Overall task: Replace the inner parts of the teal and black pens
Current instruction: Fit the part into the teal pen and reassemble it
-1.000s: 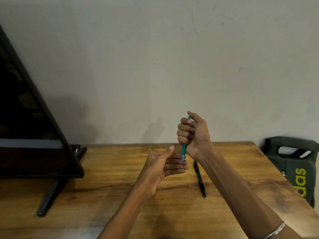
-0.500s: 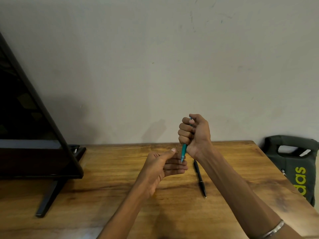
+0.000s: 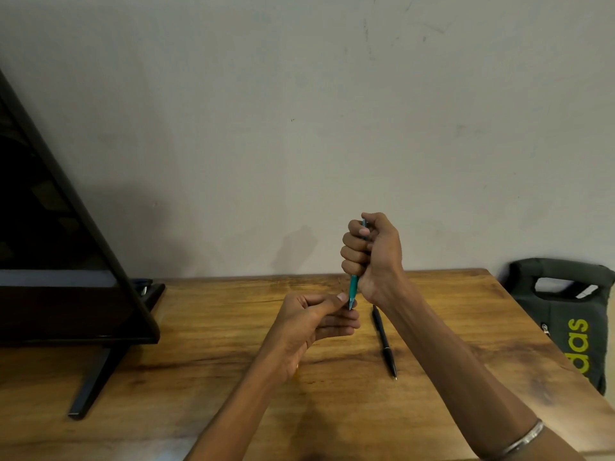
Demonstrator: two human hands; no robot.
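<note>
The teal pen [image 3: 353,289] stands nearly upright above the table, tip down. My right hand [image 3: 372,254] is closed in a fist around its upper barrel, hiding most of it. My left hand [image 3: 316,319] sits just below and to the left, thumb and forefinger pinched on the pen's lower tip. The black pen [image 3: 384,341] lies flat on the wooden table [image 3: 199,361], just right of my left hand and partly behind my right wrist, pointing toward me.
A dark monitor [image 3: 60,261] on a black stand [image 3: 90,384] fills the left side. A dark bag [image 3: 572,314] with yellow lettering rests off the table's right edge. A plain wall stands behind the table.
My left hand has risen and its thumb and forefinger have closed on the teal pen's tip. My right hand has stayed in place gripping the pen.
</note>
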